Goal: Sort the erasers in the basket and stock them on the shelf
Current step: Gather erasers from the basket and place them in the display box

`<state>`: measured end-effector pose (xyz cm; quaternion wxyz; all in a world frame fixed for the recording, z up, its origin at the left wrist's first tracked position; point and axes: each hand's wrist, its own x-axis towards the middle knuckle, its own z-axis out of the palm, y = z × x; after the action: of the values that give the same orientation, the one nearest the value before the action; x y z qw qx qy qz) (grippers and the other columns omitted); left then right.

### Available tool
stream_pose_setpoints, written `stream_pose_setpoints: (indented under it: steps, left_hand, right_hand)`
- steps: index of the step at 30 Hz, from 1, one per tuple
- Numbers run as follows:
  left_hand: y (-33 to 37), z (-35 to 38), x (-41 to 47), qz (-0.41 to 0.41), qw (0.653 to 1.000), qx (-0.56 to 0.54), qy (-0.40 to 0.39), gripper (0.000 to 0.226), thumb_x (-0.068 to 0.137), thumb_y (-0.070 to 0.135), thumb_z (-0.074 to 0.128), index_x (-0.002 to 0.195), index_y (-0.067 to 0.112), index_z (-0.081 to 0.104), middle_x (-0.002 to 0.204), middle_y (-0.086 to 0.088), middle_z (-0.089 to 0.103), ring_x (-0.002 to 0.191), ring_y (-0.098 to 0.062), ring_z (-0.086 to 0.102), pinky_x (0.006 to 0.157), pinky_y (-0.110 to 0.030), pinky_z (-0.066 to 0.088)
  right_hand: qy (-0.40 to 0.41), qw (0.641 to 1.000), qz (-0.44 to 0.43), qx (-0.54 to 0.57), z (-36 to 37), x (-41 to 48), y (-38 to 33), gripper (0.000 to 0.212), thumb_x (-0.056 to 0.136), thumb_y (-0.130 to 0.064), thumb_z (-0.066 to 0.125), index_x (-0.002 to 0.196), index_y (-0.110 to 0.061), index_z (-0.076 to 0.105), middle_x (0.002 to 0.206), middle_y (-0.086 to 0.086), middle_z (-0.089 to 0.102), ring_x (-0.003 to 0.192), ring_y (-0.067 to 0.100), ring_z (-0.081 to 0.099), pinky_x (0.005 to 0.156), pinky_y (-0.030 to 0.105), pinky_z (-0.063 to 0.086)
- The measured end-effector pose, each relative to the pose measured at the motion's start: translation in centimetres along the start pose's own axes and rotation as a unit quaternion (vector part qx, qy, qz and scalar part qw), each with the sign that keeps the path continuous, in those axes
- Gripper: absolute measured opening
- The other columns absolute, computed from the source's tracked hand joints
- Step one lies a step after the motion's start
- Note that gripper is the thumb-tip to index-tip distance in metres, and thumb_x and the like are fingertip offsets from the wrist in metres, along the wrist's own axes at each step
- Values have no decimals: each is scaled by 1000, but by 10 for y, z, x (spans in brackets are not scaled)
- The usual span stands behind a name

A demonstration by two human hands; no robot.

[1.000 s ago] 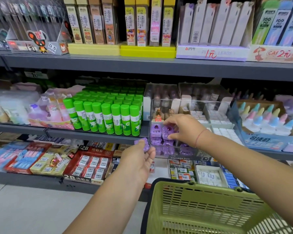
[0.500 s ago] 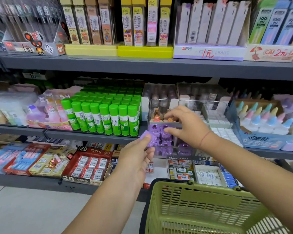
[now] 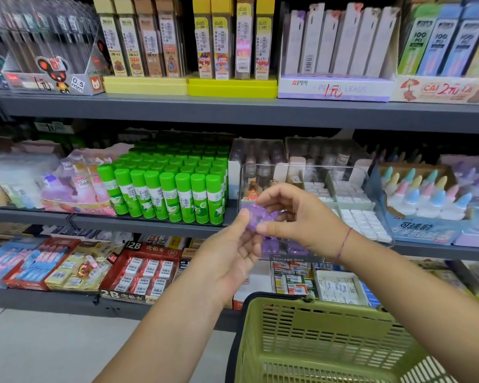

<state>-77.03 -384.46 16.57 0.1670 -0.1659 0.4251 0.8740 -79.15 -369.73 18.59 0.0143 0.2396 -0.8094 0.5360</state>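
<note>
**Right hand point(image 3: 296, 217) pulls back to meet left hand point(image 3: 233, 252)**

Half a second ago the right hand was reaching into the clear box point(image 3: 310, 169). Now it is out, and the left hand has come up to meet it. Both hands pinch one purple eraser point(image 3: 256, 218) between them — the left with thumb and fingertips from 8 o'clock, the right with thumb and curled fingers from 3 o'clock. The eraser looks small, bumpy and a bit see-through, like jelly. It is up in the air, just in front of the box.

The box is shiny hard plastic with little rooms inside. More purple erasers point(image 3: 291, 248) sit low in it, partly hidden behind the hands. At 3 o'clock from the hands lie rows of white blocks point(image 3: 362, 223), small and square. At 10 o'clock stand green glue sticks point(image 3: 174, 194), round and smooth, packed tight.

The box sits on a grey metal shelf point(image 3: 150, 228). Down at 5 o'clock is the basket point(image 3: 329, 341) — green plastic with slits in its walls. At 7 o'clock the floor point(image 3: 39, 344) is pale and smooth.
</note>
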Motion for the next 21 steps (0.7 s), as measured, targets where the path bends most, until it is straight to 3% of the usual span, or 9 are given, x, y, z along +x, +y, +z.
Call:
stream_pose_setpoints:
  steps: [4,7,9,12,17,21]
  left_hand:
    - [0,-2,-1,17,999,1,-32,17,83,16,67,96,4,66,74,-7,70,59,-9,66,55,-21,55]
    - [-1,-1,0,44,998,40,5,16,86,23,65,92,8,66,73,-5,73,66,-10,69,58,-22,55]
    - [-1,-4,5,87,985,127,80,20,93,30,58,93,13,67,87,0,73,83,-13,67,68,-24,49]
    - [-4,-15,13,139,952,217,166,28,97,30,51,119,15,61,121,3,61,106,-14,52,85,-27,34]
    - [-20,-24,29,74,951,274,124,36,100,40,42,133,28,50,123,8,51,103,-14,45,85,-29,33]
    - [-28,-28,39,-2,983,163,86,41,98,41,46,135,22,48,131,-5,53,110,-28,57,95,-38,47]
  right_hand:
    - [18,988,-41,-145,3,-2,-1,38,71,-17,81,103,-23,61,97,-18,61,91,-6,55,78,3,38]
    - [42,978,-36,-201,2,-1,3,36,74,-23,79,106,-32,65,101,-22,62,95,-3,54,79,3,36]
    - [73,982,-9,-176,0,1,9,34,75,-22,78,103,-36,65,100,-20,62,94,-2,54,79,3,37]
    - [119,980,39,-153,-3,5,20,34,74,-20,78,102,-35,65,97,-14,56,85,-2,52,73,-1,37]
    - [95,986,81,-110,8,10,35,32,71,-11,81,98,-23,68,87,1,54,63,5,48,68,6,45]
    - [82,983,80,-142,18,16,40,30,71,-11,81,95,-18,64,83,0,59,65,7,52,70,17,51]
